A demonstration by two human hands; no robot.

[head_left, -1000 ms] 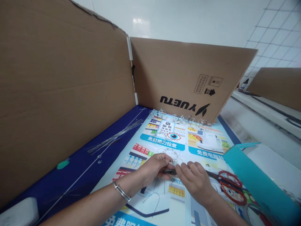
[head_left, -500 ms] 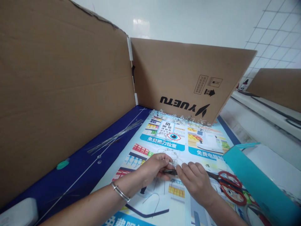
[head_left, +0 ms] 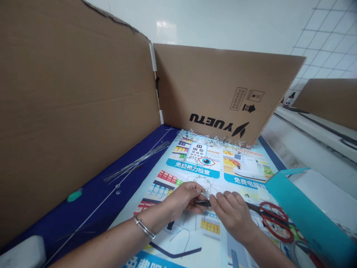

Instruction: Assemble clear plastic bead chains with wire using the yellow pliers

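My left hand [head_left: 184,199], with a silver bangle at the wrist, is closed in a pinch on a thin wire with clear beads [head_left: 205,190]. My right hand [head_left: 232,214] is wrapped round the dark middle part of red-handled scissors [head_left: 275,219]. Their dark tip points left and reaches the fingers of my left hand, by the beads. The red finger loops stick out to the right, beyond my right hand. My fingers hide where the tip meets the wire. Below my hands, a curved piece of wire [head_left: 186,242] lies on the printed poster [head_left: 212,243].
Cardboard panels [head_left: 223,82] stand at the back and left. A row of beaded wire pieces [head_left: 217,141] runs along the back panel. A bundle of straight wires [head_left: 136,162] lies at left, near a green disc [head_left: 74,196]. A turquoise box [head_left: 304,212] stands at right.
Both hands stay almost in place. The right hand and the scissors have shifted very slightly to the right; the view has moved a little.
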